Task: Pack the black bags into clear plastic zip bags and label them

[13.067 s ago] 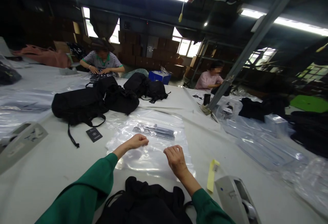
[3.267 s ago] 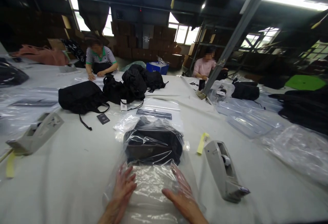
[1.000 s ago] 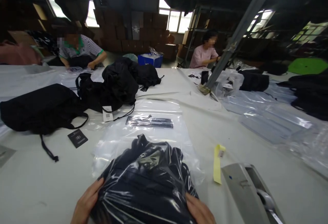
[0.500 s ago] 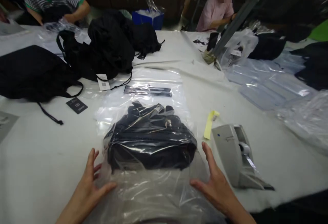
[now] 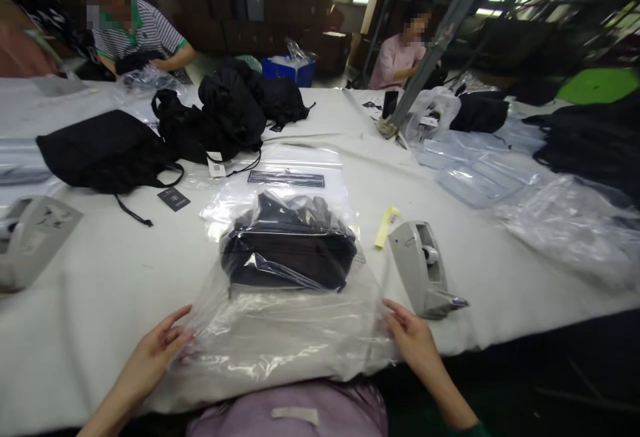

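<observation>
A clear plastic bag [image 5: 295,334] lies in front of me with a folded black fabric bag [image 5: 293,257] inside its far half. At the plastic bag's left edge, my left hand [image 5: 163,344] is closed, thumb and fingers pinching the film. On the opposite edge my right hand [image 5: 411,330] pinches the film in the same way. The near part of the plastic is spread flat and reaches the table's front edge. Beyond it lies a stack of flat clear bags [image 5: 320,164] with a dark printed panel.
To the right stands a grey tape dispenser [image 5: 413,264] beside a yellow strip [image 5: 385,227]. Another dispenser [image 5: 37,240] is at far left. Black drawstring bags [image 5: 110,150] fill the left back. Loose plastic [image 5: 565,224] and a metal post [image 5: 430,64] are right. Two people sit across the table.
Both hands went from spread fingers beside the plastic bag to pinching its side edges, nearer the front. The near film is now spread wider. The view has tilted up and shifted.
</observation>
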Action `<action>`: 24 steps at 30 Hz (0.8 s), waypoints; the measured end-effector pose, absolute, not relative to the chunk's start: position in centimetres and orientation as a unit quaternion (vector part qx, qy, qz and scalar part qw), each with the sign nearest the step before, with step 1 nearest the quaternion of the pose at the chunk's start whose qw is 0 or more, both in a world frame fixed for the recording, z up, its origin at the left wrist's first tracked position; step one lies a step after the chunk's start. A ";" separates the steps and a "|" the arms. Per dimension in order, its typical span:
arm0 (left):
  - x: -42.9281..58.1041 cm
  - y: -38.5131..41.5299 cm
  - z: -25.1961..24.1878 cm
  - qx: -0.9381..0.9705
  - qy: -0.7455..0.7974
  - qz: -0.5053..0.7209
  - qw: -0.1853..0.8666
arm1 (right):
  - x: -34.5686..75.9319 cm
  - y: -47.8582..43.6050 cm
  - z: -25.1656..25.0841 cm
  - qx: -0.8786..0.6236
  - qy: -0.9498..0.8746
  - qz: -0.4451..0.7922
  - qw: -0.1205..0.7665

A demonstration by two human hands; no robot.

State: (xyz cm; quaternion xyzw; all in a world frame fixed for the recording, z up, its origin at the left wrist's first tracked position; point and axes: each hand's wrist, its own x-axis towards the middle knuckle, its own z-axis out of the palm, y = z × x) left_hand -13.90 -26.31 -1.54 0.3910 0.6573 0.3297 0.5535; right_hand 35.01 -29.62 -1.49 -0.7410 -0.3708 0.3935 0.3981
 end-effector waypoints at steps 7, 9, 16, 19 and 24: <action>-12.3 -29.5 -2.0 0.351 0.667 0.368 0.544 | 35.1 -33.9 1.2 -0.710 -0.474 0.347 0.388; -11.7 -30.1 -2.4 0.389 0.658 0.379 0.522 | 34.1 -34.9 1.4 -0.707 -0.558 0.272 0.338; -11.9 -31.3 -2.7 0.443 0.688 0.326 0.473 | 32.3 -36.8 -0.6 -0.695 -0.613 0.092 0.365; -13.1 -32.0 -3.6 0.442 0.682 0.324 0.485 | 33.0 -37.6 -1.2 -0.764 -0.512 0.090 0.382; -14.8 -32.5 -1.9 0.537 0.663 0.217 0.475 | 33.0 -38.7 -2.0 -0.796 -0.457 0.163 0.361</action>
